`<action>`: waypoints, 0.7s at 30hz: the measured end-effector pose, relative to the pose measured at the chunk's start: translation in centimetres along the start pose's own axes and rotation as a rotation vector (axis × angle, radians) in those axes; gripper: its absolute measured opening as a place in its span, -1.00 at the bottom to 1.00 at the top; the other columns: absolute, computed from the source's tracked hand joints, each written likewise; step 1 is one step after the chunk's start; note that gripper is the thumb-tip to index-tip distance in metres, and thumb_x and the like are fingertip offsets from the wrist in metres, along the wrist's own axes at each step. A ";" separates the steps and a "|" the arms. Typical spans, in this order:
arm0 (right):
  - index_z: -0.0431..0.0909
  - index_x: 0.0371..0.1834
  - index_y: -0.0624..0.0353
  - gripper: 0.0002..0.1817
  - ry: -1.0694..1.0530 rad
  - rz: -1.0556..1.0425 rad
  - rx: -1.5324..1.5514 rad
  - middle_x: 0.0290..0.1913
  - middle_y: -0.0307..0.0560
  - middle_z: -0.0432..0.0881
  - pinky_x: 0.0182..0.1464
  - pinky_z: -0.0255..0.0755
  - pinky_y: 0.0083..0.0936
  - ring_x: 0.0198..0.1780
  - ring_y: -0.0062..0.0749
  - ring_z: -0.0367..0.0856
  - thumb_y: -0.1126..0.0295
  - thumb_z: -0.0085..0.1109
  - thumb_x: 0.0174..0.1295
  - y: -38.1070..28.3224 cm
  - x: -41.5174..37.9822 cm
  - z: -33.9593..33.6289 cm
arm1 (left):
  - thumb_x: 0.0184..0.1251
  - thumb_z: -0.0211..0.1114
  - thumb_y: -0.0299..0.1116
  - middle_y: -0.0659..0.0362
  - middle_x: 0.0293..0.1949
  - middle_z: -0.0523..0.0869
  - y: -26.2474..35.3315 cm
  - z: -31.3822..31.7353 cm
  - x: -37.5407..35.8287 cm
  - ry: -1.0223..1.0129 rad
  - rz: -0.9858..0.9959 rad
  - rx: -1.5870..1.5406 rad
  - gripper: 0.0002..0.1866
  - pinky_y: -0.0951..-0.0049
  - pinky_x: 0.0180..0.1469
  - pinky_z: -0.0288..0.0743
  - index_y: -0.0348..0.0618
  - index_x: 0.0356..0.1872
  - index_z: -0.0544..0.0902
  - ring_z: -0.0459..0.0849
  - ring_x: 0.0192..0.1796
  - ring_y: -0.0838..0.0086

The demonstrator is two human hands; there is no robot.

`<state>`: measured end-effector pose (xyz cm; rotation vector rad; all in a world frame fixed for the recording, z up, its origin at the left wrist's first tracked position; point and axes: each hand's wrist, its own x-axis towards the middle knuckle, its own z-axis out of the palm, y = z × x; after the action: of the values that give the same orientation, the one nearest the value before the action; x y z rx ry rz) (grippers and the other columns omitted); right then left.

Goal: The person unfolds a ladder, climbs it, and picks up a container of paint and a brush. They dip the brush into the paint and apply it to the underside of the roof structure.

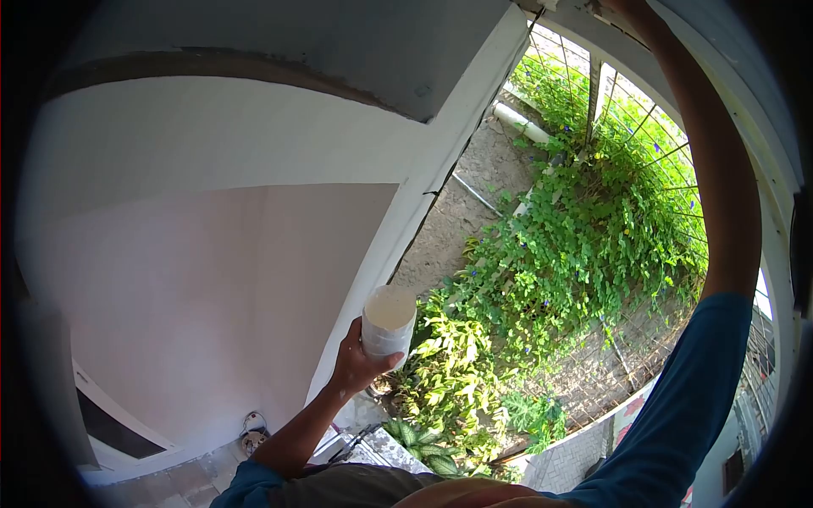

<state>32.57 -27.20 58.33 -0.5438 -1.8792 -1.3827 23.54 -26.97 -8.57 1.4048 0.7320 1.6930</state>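
My left hand (360,362) is wrapped round a white plastic container (389,326), low in the middle of the view. The container is upright and its open top shows a pale, off-white inside. My right arm, in a blue sleeve, stretches up along the right side. At the top edge, my right hand (622,4) is mostly cut off, close to the upper part of the white frame (644,46). Its fingers and anything in them are hidden.
Left of the opening stands a white wall edge (373,275) with a pinkish wall (220,296) behind. Beyond the opening are green climbing plants (593,220), a wire mesh fence and a white pipe (521,123). Leafy plants grow below.
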 end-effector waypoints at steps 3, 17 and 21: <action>0.63 -0.35 0.39 -0.75 -0.073 0.261 0.134 -0.55 0.02 0.64 -0.32 0.53 -0.15 -0.41 -0.23 0.66 0.34 0.30 0.28 4.2 2.2 -0.9 | -0.01 0.70 -0.15 -0.01 0.14 0.66 -0.4 0.2 0.1 -0.001 0.000 -0.004 -0.06 0.19 0.24 0.59 -0.25 0.36 0.35 0.69 0.18 0.25; 0.63 -0.24 0.29 -0.83 -0.150 -0.486 -0.298 -0.34 0.22 0.71 -0.21 0.57 -0.04 -0.30 0.19 0.70 0.37 0.21 0.33 0.5 -4.3 -0.9 | -0.01 0.70 -0.10 -0.01 0.14 0.67 -0.1 -0.1 0.2 0.007 0.002 -0.030 -0.06 0.19 0.25 0.58 -0.24 0.35 0.37 0.69 0.18 0.25; 0.60 -0.36 0.30 -0.86 -0.156 -0.037 0.109 -0.52 -0.03 0.65 -0.34 0.57 -0.22 -0.48 -0.29 0.67 0.43 0.27 0.24 0.2 -3.1 -1.6 | -0.01 0.69 -0.12 -0.01 0.14 0.66 -0.1 0.2 0.2 0.000 -0.009 -0.008 -0.06 0.20 0.24 0.58 -0.25 0.36 0.36 0.69 0.18 0.25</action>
<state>35.18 -28.34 56.40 -0.5789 -2.0855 -1.2847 23.71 -26.79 -8.49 1.3946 0.7296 1.6869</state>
